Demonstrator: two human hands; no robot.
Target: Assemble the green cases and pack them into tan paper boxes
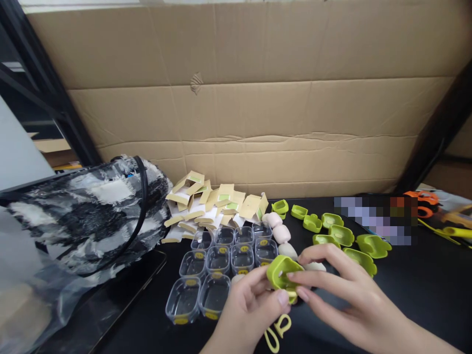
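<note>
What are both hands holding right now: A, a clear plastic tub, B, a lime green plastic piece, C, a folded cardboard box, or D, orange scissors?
B: the left hand and right hand pinch one lime green piece between their fingertips, above the black table.

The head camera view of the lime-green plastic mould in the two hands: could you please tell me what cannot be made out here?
- Inside of the lime-green plastic mould: head view, covered by fingers of the left hand and right hand.
- Yellow labels on the clear plastic tubs: too small to read.
- Patch at right on the black table: pixelated.
- Orange-handled scissors: cut by the blur.
</note>
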